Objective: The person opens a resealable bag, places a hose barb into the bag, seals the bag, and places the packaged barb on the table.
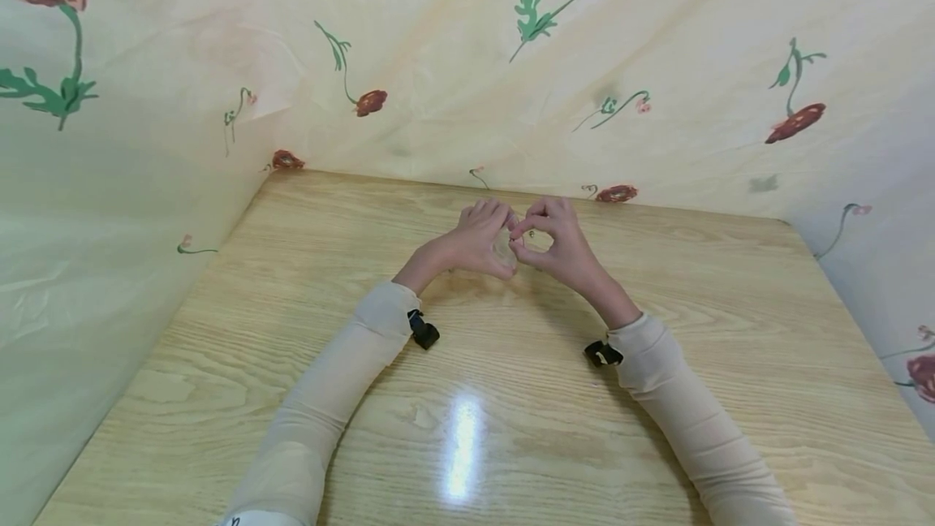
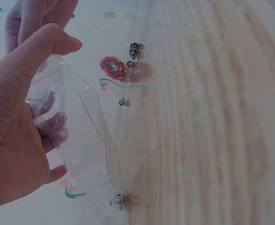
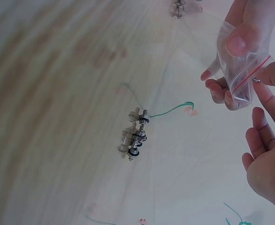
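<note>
My left hand (image 1: 476, 242) holds a clear zip bag (image 2: 83, 126) with a red line along its mouth, its thumb and fingers spread around the plastic. Close beside it, my right hand (image 1: 566, 250) pinches a tiny metal piece (image 3: 256, 79) between thumb and forefinger at the bag's mouth. That piece is too small to tell its exact kind. Small metal bolts (image 3: 138, 136) with dark rings lie on the table beyond the hands. Low in the left wrist view, another metal piece (image 2: 119, 201) shows at the bag's lower edge; whether it lies inside or behind I cannot tell.
The wood-grain table (image 1: 526, 428) meets a flower-printed sheet (image 1: 438, 63) at the back and sides. More metal pieces (image 3: 178, 8) stand farther along the table. Black wrist straps (image 1: 424, 329) sit at both sleeve cuffs.
</note>
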Tool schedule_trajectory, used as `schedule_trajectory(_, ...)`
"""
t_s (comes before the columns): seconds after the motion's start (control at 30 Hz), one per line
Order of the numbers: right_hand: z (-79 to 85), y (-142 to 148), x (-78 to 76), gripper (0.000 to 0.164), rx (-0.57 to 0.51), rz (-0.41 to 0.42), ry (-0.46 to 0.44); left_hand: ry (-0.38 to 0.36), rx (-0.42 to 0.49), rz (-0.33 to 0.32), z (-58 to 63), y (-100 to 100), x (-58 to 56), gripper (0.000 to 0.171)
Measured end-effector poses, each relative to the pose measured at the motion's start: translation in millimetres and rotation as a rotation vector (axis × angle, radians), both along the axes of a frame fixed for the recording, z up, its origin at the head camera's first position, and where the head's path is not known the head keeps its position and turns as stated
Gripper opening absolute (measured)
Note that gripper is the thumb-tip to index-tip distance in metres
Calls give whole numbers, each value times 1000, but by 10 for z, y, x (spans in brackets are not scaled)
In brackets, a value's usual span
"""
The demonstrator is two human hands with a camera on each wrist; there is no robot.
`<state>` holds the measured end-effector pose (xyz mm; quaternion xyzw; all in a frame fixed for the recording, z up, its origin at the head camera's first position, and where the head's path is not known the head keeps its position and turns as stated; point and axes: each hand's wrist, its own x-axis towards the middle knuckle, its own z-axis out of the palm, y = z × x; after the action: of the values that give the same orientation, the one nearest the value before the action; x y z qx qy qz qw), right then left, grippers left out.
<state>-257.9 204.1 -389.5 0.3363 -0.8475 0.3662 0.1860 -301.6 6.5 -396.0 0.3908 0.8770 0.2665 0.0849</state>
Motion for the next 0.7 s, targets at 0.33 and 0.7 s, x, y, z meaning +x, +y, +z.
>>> schedule_trajectory(0.33,-3,-3,5,9,6,-1,1,-4,-6,6,0,10,4,58)
schedule_trajectory(0.7,0,-7,12,11,0,3,1,-5,-10,-2,-4,6,8,60)
